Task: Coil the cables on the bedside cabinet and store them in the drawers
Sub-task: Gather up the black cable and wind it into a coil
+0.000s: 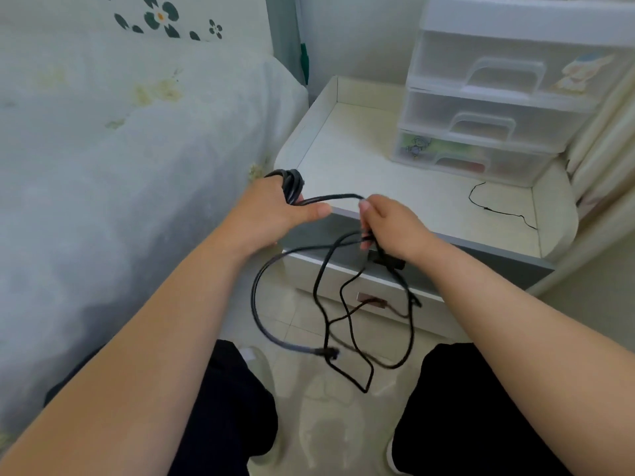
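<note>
Bare front-left of cabinet top (360, 159) is lying open for a hand. Plastic drawer unit (494, 108) is blocking back-right corner; thin black wire (494, 209) is lying in front of it. Bed (120, 149) is crowding left side; hanging cables (343, 321) are dangling across cabinet drawer front (374, 293).

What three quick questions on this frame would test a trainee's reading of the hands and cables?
1. True or false: the coil of black cable is wound around the left hand.
2. Which cable still lies on the cabinet top? A) a thick white one B) the thin black cable C) none
3. Fill in: all three drawers of the plastic drawer unit are ____.

Key: 1 true. 2 B. 3 closed. The right hand pinches the cable's loose part, which hangs toward the floor.
</note>
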